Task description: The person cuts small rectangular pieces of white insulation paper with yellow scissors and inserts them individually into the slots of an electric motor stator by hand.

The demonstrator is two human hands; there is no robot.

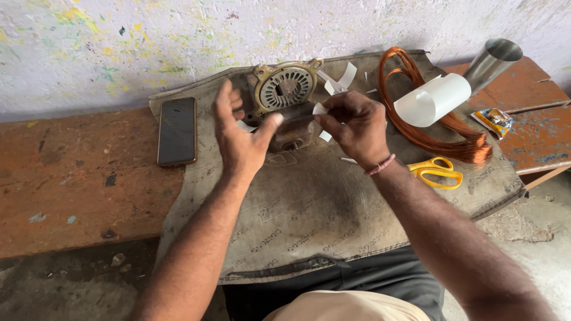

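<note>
White paper strip [321, 110] pinched in right hand [355, 126], partly hidden by fingers. Just beyond, slotted metal stator [285, 89]; left hand [238, 134] open, empty, fingers blurred, beside it.

My right hand [355, 125] pinched a white paper strip [320, 109] just before the stator [285, 89], my left hand [241, 134] spread open beside it, with a phone [176, 131], copper coil [440, 128] and scissors [437, 170] lying on the cloth [309, 202].
</note>
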